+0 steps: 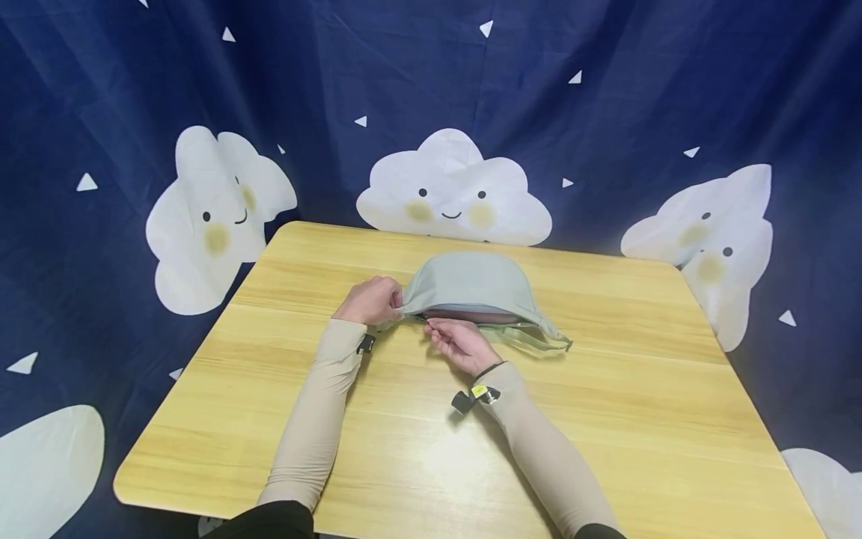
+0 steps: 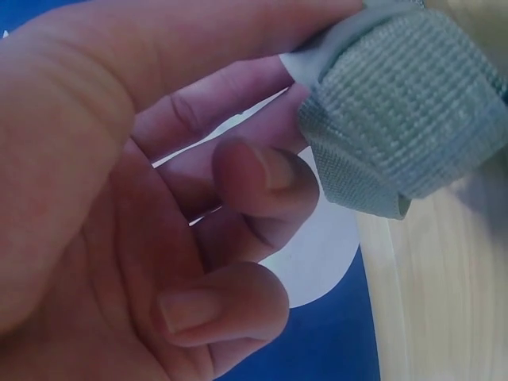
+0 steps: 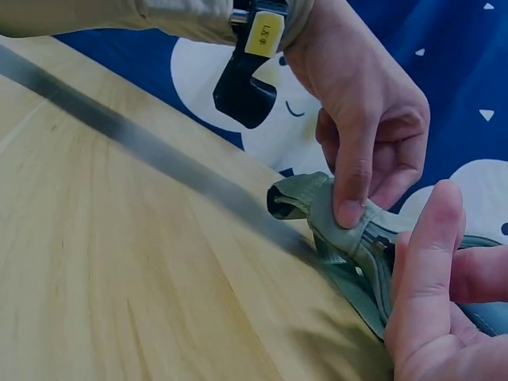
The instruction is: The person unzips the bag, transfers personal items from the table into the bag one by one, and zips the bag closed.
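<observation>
A pale grey-green waist bag (image 1: 471,277) lies on the table, its long zipper opening (image 1: 465,314) gaping toward me and showing a dull pink inside. My left hand (image 1: 373,299) pinches the bag's left end between thumb and index finger, where folded webbing (image 2: 421,103) sticks out. At that same end of the opening, my right hand (image 1: 465,346) has its thumb and fingertips together on the zipper pull, which they mostly hide. A dark zipper slider (image 3: 384,243) shows right beside those fingertips in the right wrist view.
The bag's strap (image 1: 539,342) trails off its right side onto the wooden table (image 1: 640,419). Behind the table hangs a dark blue curtain (image 1: 323,67) with white clouds. Each wrist carries a small black camera mount (image 1: 463,402).
</observation>
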`<state>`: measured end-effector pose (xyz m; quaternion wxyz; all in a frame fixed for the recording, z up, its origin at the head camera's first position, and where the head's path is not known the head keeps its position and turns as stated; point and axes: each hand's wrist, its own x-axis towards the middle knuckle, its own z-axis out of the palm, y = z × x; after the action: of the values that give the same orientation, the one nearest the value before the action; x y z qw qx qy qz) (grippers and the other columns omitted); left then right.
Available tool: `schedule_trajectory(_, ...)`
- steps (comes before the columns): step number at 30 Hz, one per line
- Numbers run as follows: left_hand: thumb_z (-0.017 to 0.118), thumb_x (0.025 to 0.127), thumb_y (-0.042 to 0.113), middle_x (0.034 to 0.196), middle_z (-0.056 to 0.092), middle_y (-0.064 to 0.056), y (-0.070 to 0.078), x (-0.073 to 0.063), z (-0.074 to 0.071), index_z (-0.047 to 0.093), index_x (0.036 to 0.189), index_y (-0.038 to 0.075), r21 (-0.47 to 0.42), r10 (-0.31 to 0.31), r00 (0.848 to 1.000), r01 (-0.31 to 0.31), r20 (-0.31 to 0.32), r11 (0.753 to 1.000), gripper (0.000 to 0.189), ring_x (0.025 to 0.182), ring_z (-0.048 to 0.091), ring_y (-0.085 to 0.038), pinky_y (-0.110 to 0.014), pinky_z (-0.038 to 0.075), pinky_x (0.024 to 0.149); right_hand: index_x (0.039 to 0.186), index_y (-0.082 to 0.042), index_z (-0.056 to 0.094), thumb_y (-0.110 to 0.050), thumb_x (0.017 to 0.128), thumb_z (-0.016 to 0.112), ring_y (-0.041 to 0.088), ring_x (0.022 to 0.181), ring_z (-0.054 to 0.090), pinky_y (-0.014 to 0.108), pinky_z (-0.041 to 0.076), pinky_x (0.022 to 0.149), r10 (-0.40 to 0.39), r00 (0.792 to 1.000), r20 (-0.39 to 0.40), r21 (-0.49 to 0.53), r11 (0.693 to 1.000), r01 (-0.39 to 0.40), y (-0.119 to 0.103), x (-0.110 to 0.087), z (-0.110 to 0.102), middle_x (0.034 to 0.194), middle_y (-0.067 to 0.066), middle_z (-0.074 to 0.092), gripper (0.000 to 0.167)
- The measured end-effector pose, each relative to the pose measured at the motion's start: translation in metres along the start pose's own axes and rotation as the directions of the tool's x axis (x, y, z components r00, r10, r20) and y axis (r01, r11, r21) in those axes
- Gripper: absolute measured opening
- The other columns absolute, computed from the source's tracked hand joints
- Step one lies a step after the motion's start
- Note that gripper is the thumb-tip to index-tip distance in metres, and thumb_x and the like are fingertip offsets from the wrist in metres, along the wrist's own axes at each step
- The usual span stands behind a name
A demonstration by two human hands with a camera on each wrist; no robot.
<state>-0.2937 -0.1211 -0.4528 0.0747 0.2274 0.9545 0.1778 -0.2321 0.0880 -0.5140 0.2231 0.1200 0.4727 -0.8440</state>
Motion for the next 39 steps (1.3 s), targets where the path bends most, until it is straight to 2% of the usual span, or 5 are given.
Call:
schedule_trajectory(10,0.083,0.08,0.018,0.087,0.072,0.001,-0.002,0.001,0.001,0.073,0.081,0.017,-0.007,-0.005,1.0,0.005,0.004,1.0,0.01,0.08,0.065,-0.019,-0.041,0.053,0.071,0.11,0.004,0.062,0.003,0.104,0.047,0.004,0.065,0.064,0.012,0.053,0.063,-0.001,1.0,0.011,0.012,1.0,0.001,-0.001,0.001,-0.004,0.084,0.005,0.074,0.016)
schedule_trajectory(22,0.082,0.081,0.018,0.087,0.072,0.001,-0.005,0.001,0.002,0.072,0.081,0.018,-0.009,-0.019,1.0,0.019,0.012,1.0,0.01,0.08,0.066,-0.019,-0.042,0.053,0.073,0.118,0.006,0.058,0.001,0.104,0.048,0.004,0.066,0.064,0.013,0.054,0.064,-0.003,1.0,0.025,-0.006,1.0,0.003,-0.001,0.001,-0.006,0.085,0.004,0.074,0.018)
schedule_trajectory(29,0.083,0.081,0.02,0.088,0.072,0.002,-0.004,0.001,0.003,0.072,0.081,0.018,-0.008,-0.019,1.0,0.019,0.022,1.0,0.011,0.081,0.066,-0.018,-0.042,0.053,0.073,0.103,-0.001,0.066,0.001,0.104,0.048,0.004,0.067,0.064,0.012,0.054,0.064,-0.01,1.0,0.013,-0.005,1.0,0.01,-0.004,-0.001,-0.009,0.085,0.004,0.074,0.017)
schedule_trajectory(39,0.082,0.082,0.019,0.091,0.074,0.002,-0.002,0.0,0.001,0.073,0.084,0.018,-0.018,-0.018,0.999,0.018,0.032,1.0,0.009,0.083,0.067,-0.018,-0.042,0.054,0.076,0.097,-0.003,0.068,0.003,0.104,0.045,0.004,0.065,0.064,0.012,0.053,0.062,-0.009,1.0,0.027,0.018,1.0,0.008,-0.008,0.0,-0.012,0.081,0.005,0.075,0.024)
